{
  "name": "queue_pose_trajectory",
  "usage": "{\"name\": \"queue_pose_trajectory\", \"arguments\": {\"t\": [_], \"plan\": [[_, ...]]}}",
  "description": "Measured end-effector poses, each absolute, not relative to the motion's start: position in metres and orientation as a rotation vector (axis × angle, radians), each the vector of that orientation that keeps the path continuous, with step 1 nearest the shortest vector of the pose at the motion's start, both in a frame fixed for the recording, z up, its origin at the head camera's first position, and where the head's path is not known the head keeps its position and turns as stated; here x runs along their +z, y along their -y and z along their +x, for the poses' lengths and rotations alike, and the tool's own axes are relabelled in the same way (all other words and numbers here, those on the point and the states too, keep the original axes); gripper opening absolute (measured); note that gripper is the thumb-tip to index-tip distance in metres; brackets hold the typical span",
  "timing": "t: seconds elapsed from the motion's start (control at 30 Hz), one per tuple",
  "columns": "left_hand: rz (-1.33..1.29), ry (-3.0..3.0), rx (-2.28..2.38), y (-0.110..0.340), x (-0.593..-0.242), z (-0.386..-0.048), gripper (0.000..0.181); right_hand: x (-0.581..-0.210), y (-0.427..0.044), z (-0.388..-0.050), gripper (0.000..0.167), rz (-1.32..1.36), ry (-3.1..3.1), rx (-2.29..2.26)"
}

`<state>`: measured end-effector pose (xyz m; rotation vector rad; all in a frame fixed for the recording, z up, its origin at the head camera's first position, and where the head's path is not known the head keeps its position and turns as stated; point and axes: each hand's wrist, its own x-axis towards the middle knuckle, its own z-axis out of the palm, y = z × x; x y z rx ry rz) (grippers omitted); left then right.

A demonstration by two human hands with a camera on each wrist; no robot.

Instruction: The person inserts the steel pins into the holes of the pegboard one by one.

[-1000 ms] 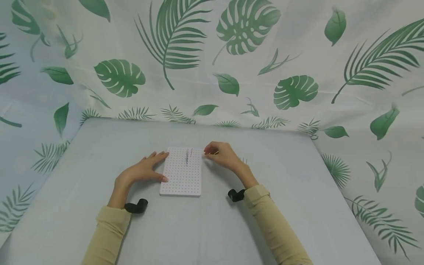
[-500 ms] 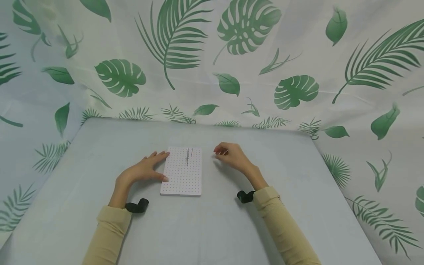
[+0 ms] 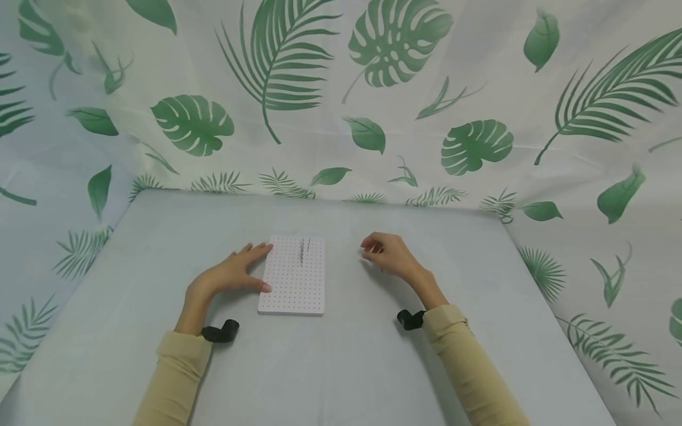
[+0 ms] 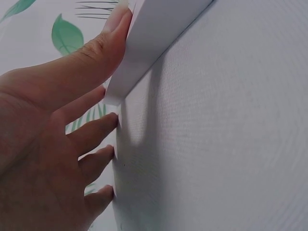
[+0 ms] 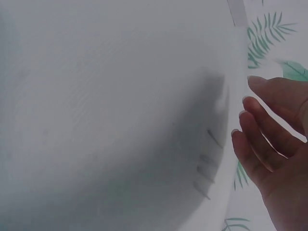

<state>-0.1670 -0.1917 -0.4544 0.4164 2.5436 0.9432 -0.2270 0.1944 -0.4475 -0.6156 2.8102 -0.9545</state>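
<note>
A flat white pegboard (image 3: pixel 292 290) with a grid of small holes lies on the table. Several thin dark pins (image 3: pixel 301 253) stand in its far part; some also show in the left wrist view. My left hand (image 3: pixel 226 275) touches the board's left edge, thumb (image 4: pixel 110 41) and fingers spread along it. To the right of the board hovers my right hand (image 3: pixel 391 253), fingers loosely bent. In the right wrist view its thumb and fingertips are apart, with nothing visible between them. Several thin dark pins (image 5: pixel 206 175) lie on the table beneath this hand, in its shadow.
The pale table (image 3: pixel 330 373) reaches back to a white curtain (image 3: pixel 319 154) printed with green leaves, which also runs along both sides. A small black camera (image 3: pixel 221 331) is on the left wrist and another black camera (image 3: pixel 410 319) on the right.
My right hand has moved rightward, away from the board's edge, to above the pins on the table. My left hand and the board have stayed in place.
</note>
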Motion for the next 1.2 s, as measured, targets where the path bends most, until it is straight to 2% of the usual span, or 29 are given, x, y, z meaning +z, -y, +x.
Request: {"name": "queue_pose_trajectory", "arguments": {"t": [0.67, 1.2], "plan": [[0.419, -2.538, 0.959, 0.191, -0.449, -0.164, 0.098, -0.447, -0.231, -0.218, 0.027, -0.577, -2.850, -0.841], [0.403, -2.519, 0.946, 0.191, -0.447, -0.169, 0.102, -0.451, -0.242, -0.217, 0.050, -0.523, -2.803, -0.775]]}}
